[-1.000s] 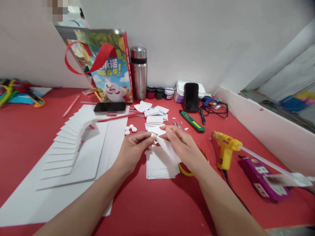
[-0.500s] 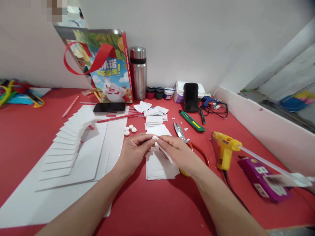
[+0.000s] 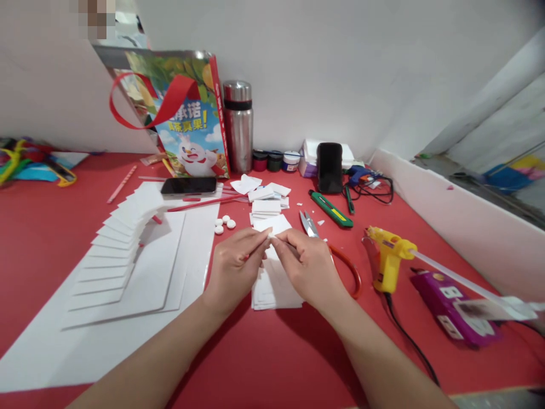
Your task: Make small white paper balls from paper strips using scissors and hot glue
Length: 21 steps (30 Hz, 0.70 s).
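My left hand (image 3: 235, 264) and my right hand (image 3: 310, 262) meet at the middle of the table, both closed in a pinch. Between their fingertips is a small white paper piece (image 3: 271, 234); the fingers cover most of it, so its full shape is hidden. Under the hands lies a stack of white paper sheets (image 3: 279, 289). Several small white round pieces (image 3: 219, 229) sit just beyond my left hand. Beside my right hand lie scissors (image 3: 351, 271) with orange-red handles, partly covered by that hand.
At left, a curved stair of white cards (image 3: 106, 267) rises from a white board. A yellow glue gun (image 3: 389, 255), a purple box (image 3: 453, 312) and a green cutter (image 3: 331, 209) lie right. Behind stand a steel flask (image 3: 239, 130), a gift bag (image 3: 191, 125) and a black phone (image 3: 189, 185).
The fingers have curled in more, and the white flap that showed under my right hand is out of sight. Both hands stay over the paper stack.
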{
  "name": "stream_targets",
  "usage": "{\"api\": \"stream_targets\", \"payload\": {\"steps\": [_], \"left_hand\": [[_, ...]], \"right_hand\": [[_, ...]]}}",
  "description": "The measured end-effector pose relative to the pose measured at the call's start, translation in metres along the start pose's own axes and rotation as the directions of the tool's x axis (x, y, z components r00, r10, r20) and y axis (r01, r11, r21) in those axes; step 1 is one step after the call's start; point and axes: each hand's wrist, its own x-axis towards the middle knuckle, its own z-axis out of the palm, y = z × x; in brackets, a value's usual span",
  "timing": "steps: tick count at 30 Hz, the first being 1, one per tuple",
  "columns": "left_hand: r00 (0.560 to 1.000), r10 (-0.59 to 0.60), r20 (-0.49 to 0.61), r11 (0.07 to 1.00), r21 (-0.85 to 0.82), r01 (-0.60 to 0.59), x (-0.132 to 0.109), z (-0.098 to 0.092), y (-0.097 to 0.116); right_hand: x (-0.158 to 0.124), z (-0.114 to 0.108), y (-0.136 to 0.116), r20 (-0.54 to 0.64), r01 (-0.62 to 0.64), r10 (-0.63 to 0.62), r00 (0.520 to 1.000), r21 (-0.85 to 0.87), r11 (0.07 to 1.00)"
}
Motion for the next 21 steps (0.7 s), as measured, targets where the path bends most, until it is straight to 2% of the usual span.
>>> {"api": "stream_targets", "payload": {"steps": [3, 5, 8, 10, 11, 13, 16, 19, 21], "left_hand": [[0.998, 0.06, 0.033, 0.996, 0.066, -0.062, -0.003, 0.0, 0.001], [0.997, 0.049, 0.054, 0.998, 0.042, -0.051, -0.002, -0.001, 0.003], [0.991, -0.086, 0.105, 0.985, -0.142, 0.1, 0.004, -0.007, 0.005], [0.963, -0.208, 0.17, 0.929, -0.273, 0.249, 0.009, -0.011, 0.003], [0.943, -0.252, 0.216, 0.901, -0.302, 0.31, 0.011, -0.013, 0.002], [0.923, -0.268, 0.276, 0.884, -0.312, 0.35, 0.014, -0.015, -0.001], [0.945, -0.202, 0.256, 0.932, -0.246, 0.266, 0.013, -0.015, -0.003], [0.974, -0.142, 0.176, 0.974, -0.151, 0.169, 0.011, -0.013, -0.001], [0.978, -0.142, 0.155, 0.979, -0.126, 0.162, 0.01, -0.011, 0.0]], "right_hand": [[0.0, -0.002, -0.001, -0.011, 0.0, 0.0, 1.0, 0.011, 1.0], [0.0, -0.003, 0.0, 0.002, -0.001, 0.001, 1.0, 0.029, 1.0], [0.0, -0.007, 0.002, 0.057, 0.032, -0.034, 0.998, 0.046, 0.998], [0.001, -0.008, 0.005, 0.088, 0.092, -0.093, 0.992, 0.014, 0.996], [0.001, -0.008, 0.006, 0.103, 0.129, -0.127, 0.987, -0.016, 0.992], [0.002, -0.008, 0.008, 0.129, 0.194, -0.182, 0.975, -0.088, 0.977], [0.004, -0.004, 0.009, 0.14, 0.208, -0.188, 0.972, -0.141, 0.968], [0.005, -0.002, 0.009, 0.111, 0.109, -0.099, 0.989, -0.086, 0.99], [0.005, -0.003, 0.01, 0.094, 0.037, -0.033, 0.995, -0.043, 0.998]]}}
